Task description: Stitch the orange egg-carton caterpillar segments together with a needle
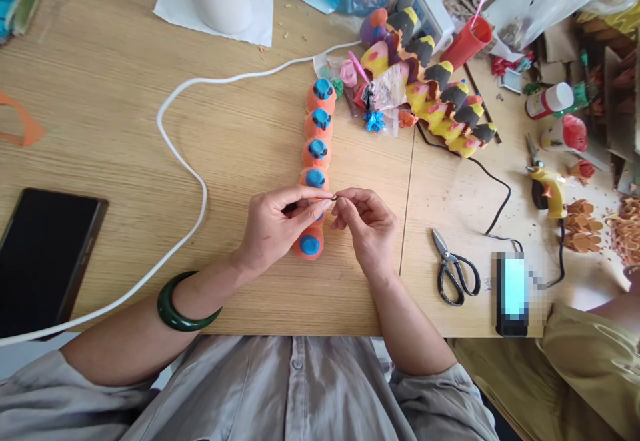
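A strip of orange-painted egg-carton cups [326, 133] lies lengthwise in front of me. Blue round patches [309, 245] top the cups, and the far ones carry small dark pieces on the blue. Over the near half of the strip, my left hand [280, 224] and my right hand [367, 224] meet fingertip to fingertip. Both pinch a tiny dark piece [335, 198], too small to make out its kind. My hands partly hide the cups beneath them.
A white cable [203, 194] curves across the left side, near a black tablet [47, 261]. Scissors [453, 268], a phone [513, 294] and a yellow glue gun [547, 188] lie at right. Painted egg-carton strips [440, 88] lie beyond. Another person's sleeve [590, 348] shows at lower right.
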Motion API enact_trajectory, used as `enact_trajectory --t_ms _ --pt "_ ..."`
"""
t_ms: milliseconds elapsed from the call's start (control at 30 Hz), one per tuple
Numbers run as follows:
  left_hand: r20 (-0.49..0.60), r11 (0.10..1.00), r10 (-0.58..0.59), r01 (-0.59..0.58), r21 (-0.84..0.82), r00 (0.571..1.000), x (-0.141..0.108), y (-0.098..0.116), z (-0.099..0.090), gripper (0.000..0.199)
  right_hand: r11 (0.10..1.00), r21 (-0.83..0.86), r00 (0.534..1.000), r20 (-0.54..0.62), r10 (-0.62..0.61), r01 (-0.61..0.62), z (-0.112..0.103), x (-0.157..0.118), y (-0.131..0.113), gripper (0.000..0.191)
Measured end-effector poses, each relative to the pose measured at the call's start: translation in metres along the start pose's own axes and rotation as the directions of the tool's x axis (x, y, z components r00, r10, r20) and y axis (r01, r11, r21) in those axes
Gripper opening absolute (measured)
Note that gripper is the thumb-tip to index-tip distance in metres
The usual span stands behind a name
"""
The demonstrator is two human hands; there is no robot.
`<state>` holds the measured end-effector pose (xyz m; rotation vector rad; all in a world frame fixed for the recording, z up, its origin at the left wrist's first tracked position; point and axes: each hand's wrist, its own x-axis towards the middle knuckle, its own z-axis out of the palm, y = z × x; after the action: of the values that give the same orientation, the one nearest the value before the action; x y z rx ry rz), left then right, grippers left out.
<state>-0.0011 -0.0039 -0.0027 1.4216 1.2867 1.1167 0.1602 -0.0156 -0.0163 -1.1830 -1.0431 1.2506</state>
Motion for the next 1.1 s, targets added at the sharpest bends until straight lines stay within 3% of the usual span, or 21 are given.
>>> enact_trajectory --t_ms 200,367,467,767,1100 --pt "0.041 1.000 -0.015 0.014 0.026 0.999 -0.001 0.001 -0.001 0.019 0.968 -0.180 0.984 -0.006 -0.177 0.173 -0.001 -0.004 0.003 0.013" --pt "0.097 0.997 -0.073 0.071 0.027 0.993 0.000 0.007 -0.004 0.023 0.852 -0.354 0.917 0.047 -0.396 0.386 -0.004 -0.004 0.005 0.009" --pt "0.137 0.995 -0.105 0.104 0.016 0.985 0.000 0.010 -0.006 0.025 0.805 -0.398 0.890 0.072 -0.450 0.440 -0.005 -0.003 0.003 0.011" --pt "0.138 0.989 -0.151 0.148 0.028 0.979 0.001 0.011 -0.008 0.023 0.772 -0.423 0.872 0.106 -0.478 0.475 -0.003 -0.002 -0.001 0.010" --pt "0.143 0.996 -0.090 0.086 0.032 0.986 0.003 0.011 -0.008 0.019 0.853 -0.401 0.936 0.039 -0.349 0.334 -0.004 -0.006 0.002 0.011"
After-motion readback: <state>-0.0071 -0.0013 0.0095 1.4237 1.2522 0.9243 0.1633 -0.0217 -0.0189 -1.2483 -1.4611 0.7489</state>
